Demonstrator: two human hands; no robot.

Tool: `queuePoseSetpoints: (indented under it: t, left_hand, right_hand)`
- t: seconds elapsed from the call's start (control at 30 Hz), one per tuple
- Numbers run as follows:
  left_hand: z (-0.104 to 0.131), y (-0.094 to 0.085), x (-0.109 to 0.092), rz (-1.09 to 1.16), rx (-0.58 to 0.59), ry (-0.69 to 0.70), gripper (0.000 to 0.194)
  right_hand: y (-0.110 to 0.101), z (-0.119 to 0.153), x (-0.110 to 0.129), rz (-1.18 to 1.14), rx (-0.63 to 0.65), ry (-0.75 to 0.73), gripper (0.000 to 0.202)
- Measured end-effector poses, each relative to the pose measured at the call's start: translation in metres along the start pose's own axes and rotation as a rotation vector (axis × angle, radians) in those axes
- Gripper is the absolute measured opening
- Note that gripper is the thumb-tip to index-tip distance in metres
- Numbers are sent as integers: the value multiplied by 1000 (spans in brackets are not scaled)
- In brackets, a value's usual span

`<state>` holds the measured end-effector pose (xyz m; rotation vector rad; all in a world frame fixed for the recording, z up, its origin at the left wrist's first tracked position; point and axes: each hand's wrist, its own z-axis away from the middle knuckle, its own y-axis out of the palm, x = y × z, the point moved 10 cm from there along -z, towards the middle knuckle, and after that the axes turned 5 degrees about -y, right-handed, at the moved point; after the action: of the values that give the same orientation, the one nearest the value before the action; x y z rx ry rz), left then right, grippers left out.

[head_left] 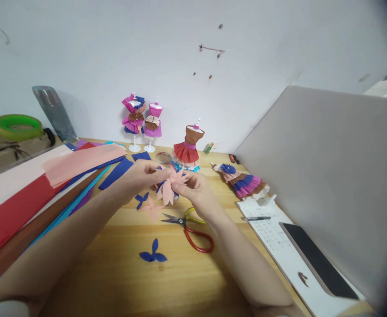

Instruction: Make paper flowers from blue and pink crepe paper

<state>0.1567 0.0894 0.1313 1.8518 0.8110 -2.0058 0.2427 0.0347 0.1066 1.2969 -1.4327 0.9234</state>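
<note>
A pink paper flower [171, 185] with pointed petals is held between my two hands, above the middle of the table. My left hand [149, 174] pinches its upper left side, and my right hand [195, 189] pinches its right side. Dark blue paper shows behind the petals. Below, scissors [181, 222] with one red and one yellow handle lie slightly open. A blue three-petal piece [154, 253] rests on the wood nearer me. A smaller blue piece [142, 200] and a pink petal piece [151, 208] lie just left of the scissors.
Strips of coloured paper [18, 207] cover the left side. Small dress forms [135, 116] stand by the wall, with a brown-and-red dress [188, 145] beside them. Another dress [243, 182] lies right, near a white board [266, 233] with a pen [258, 218]. A grey panel [329, 176] rises at right.
</note>
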Motion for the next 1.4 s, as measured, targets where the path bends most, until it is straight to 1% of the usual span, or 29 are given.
queuePoseSetpoints:
  t: [0.07, 0.13, 0.23, 0.4, 0.47, 0.6, 0.73, 0.87, 1.0, 1.17, 1.27, 1.4]
  left_hand:
    - [0, -1, -1, -66, -23, -3, 34]
    - [0, 5, -3, -67, 24, 21, 33]
    - [0, 13, -3, -14, 110, 43, 36]
    - [-5, 6, 10, 36, 70, -15, 31]
    - [-5, 6, 11, 47, 73, -19, 30]
    - [-5, 8, 11, 40, 80, -49, 21]
    - [-5, 2, 12, -13, 34, -47, 16]
    - [-6, -2, 17, -58, 27, -51, 22]
    - [-6, 1, 17, -41, 20, -32, 28]
    - [-6, 2, 14, 19, -29, -17, 24]
    - [-6, 0, 17, 21, -48, -37, 22]
    - [-6, 2, 17, 27, -14, -50, 22]
  right_hand:
    - [3, 0, 0, 10, 35, -2, 27]
    - [4, -1, -2, 5, 60, 1, 25]
    - [3, -3, -6, -49, 53, 13, 23]
    - [-3, -6, -13, -73, 19, 30, 22]
    - [-4, -6, -13, -52, 7, 25, 23]
    - [-2, -6, -10, -40, 18, 19, 28]
    - [-4, -6, -10, -40, -22, 22, 32]
    - [-5, -6, -9, -15, -35, 11, 35]
    - [-6, -4, -4, 36, -42, -12, 38]
    - [4, -2, 7, 124, 21, -70, 30]
    - [2, -2, 3, 104, -3, -42, 25]
    - [-3, -3, -7, 76, -24, 11, 15]
